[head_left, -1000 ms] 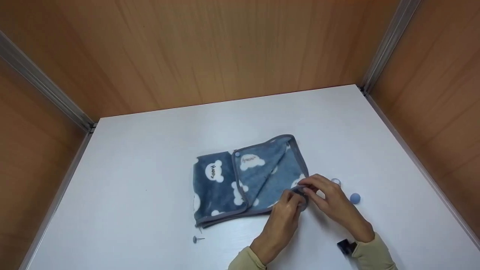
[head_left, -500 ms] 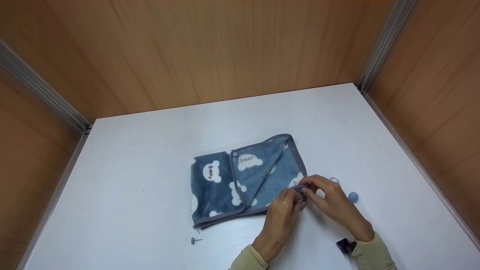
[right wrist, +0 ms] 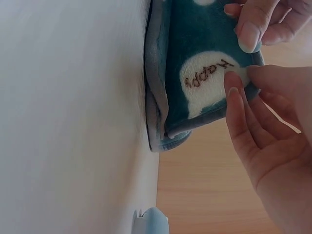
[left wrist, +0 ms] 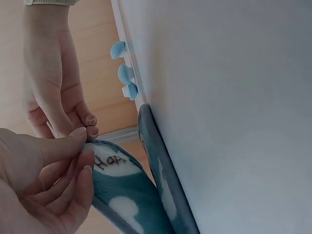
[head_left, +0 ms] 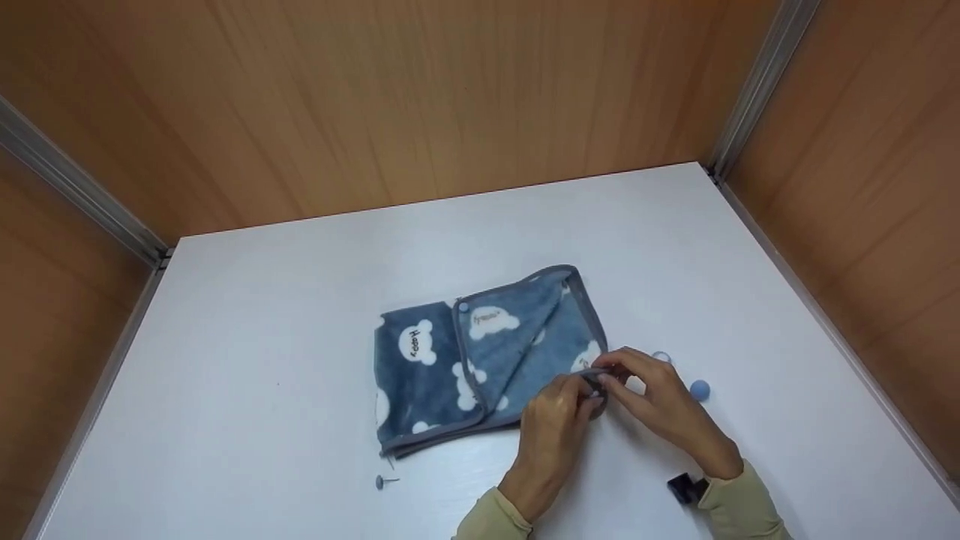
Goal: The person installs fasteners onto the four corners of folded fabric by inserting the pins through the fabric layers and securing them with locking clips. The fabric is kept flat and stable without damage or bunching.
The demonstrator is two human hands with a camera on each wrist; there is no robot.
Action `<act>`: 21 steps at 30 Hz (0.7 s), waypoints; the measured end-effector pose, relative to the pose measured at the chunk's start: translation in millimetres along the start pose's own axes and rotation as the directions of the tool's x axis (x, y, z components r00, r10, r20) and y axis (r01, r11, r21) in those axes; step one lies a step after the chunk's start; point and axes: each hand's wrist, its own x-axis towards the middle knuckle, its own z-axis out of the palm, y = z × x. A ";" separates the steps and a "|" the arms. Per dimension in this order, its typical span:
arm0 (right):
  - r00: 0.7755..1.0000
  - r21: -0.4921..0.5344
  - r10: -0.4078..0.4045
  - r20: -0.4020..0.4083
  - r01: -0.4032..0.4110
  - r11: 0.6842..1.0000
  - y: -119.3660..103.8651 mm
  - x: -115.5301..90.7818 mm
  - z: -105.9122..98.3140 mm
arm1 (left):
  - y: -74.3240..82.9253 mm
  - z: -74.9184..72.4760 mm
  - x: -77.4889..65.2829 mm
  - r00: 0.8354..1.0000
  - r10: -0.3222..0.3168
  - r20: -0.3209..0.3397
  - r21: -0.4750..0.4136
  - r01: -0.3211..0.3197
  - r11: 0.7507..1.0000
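The blue towel (head_left: 480, 360) w/ white bear shapes lies folded near the middle of the white table (head_left: 300, 300). Both hands meet at its corner at about 4 o'clock. The left hand (head_left: 551, 424) pinches that corner, thumb & fingers (left wrist: 78, 161) curled on the grey edge. The right hand (head_left: 660, 405) pinches the same corner from the other side, fingers (right wrist: 239, 92) pressed on the white patch w/ brown letters. The towel looks soft, fluffy & light, so I think it bends and flops easily, not slippery. The sewn grey edge or a corner seems the best spot to hold, since it is firmer than the fluffy part. Around it: two small blue round pins (head_left: 699, 389) lie on the table at 3 o'clock of the towel, just beside the right hand. A grey tack (head_left: 381, 481) lies at 7 o'clock, near the towel's lower corner. The pins could get bumped or poke a hand, I guess. Wooden walls (head_left: 450, 97) stand round the table.
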 end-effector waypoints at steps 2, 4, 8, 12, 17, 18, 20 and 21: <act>1.000 0.003 0.000 0.003 0.000 1.000 -0.3 0.8 0.3 | -0.6 -0.8 0.7 1.000 0.004 -0.006 0.012 -0.004 1.000; 1.000 0.000 0.000 0.004 0.000 1.000 0.0 0.8 0.2 | -0.7 -1.0 1.3 1.000 0.015 -0.013 0.025 -0.014 1.000; 1.000 -0.002 0.006 0.003 -0.006 1.000 0.1 0.5 -0.4 | -0.5 -0.3 1.8 0.999 0.020 -0.043 0.057 -0.018 0.998; 1.000 0.005 0.018 0.010 -0.018 1.000 0.2 0.2 -0.6 | -0.6 0.6 2.0 0.997 0.002 -0.071 0.075 0.003 0.997; 0.999 0.012 0.028 0.029 -0.029 1.000 0.1 -0.4 -1.4 | -1.2 -0.1 2.9 0.997 -0.004 -0.076 0.070 0.009 0.998; 0.999 0.010 0.026 0.028 -0.026 1.000 0.3 -0.3 -1.5 | -1.5 -0.2 3.0 0.997 -0.003 -0.079 0.069 0.009 0.998; 1.000 0.003 0.012 0.024 -0.013 1.000 0.3 -0.3 -1.4 | -2.0 -0.7 2.9 0.996 -0.005 -0.085 0.060 0.010 0.998; 1.000 0.004 0.004 0.020 -0.004 1.000 0.1 -0.5 -1.1 | -2.3 -0.9 2.8 0.996 -0.007 -0.085 0.054 0.011 0.998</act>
